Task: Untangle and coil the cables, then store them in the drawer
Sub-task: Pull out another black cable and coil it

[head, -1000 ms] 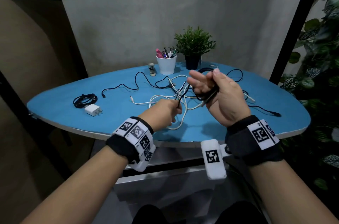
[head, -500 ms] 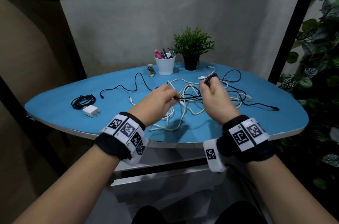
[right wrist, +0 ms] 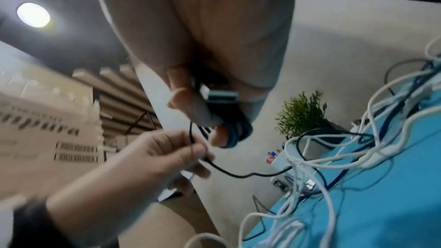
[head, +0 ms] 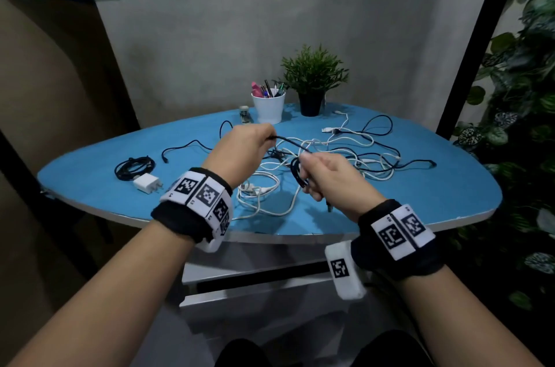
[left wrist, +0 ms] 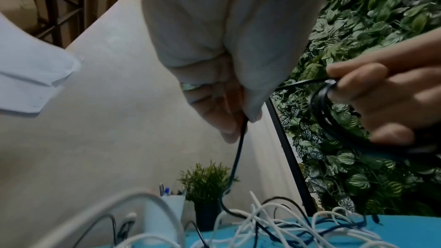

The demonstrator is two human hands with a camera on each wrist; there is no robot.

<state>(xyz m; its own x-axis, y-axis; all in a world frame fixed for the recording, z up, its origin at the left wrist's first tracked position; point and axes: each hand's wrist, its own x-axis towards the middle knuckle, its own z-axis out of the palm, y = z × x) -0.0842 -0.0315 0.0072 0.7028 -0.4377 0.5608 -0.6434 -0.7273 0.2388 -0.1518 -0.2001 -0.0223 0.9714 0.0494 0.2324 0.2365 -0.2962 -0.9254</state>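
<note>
A tangle of white and black cables (head: 345, 156) lies on the blue table (head: 90, 186). My right hand (head: 306, 177) grips a small coil of black cable (head: 295, 174) wound round its fingers, just above the table's middle. In the right wrist view the coil (right wrist: 238, 129) wraps those fingers. My left hand (head: 268, 138) pinches the same black cable (head: 288, 141) a short way beyond the coil. In the left wrist view the cable (left wrist: 237, 156) drops from the pinching fingers (left wrist: 222, 120) into the tangle. A white drawer (head: 255, 276) below the table stands slightly open.
At the table's left lie a coiled black cable (head: 133, 167) and a white charger plug (head: 147, 183). A white pen cup (head: 268, 107) and a potted plant (head: 312, 81) stand at the back. Leafy plants (head: 516, 96) fill the right side.
My right hand has turned over and drawn back toward me with the black coil. My left hand has slid farther along the cable, away from me.
</note>
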